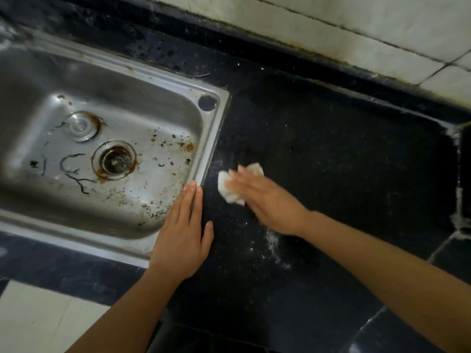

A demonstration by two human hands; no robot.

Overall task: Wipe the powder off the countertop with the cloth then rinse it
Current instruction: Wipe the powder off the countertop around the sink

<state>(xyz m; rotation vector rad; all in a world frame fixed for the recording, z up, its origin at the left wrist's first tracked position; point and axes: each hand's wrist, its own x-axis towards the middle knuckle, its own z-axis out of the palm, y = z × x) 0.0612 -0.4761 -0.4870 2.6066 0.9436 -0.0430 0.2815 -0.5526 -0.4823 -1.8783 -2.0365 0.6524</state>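
A small crumpled white cloth [229, 187] lies on the black countertop [344, 174] just right of the sink. My right hand [265, 197] presses flat on it with straight fingers, covering most of it. Thin streaks of white powder [276, 247] remain on the counter below my right wrist, and a few specks show near the sink edge. My left hand [182, 235] rests flat, fingers straight, on the right rim of the steel sink [211, 149] and holds nothing.
The sink basin is stained, with an open drain [114, 160] and a round strainer lid [81, 126] inside. A white tiled wall [331, 24] runs behind the counter. The counter's front edge and pale floor [38, 319] lie at the lower left.
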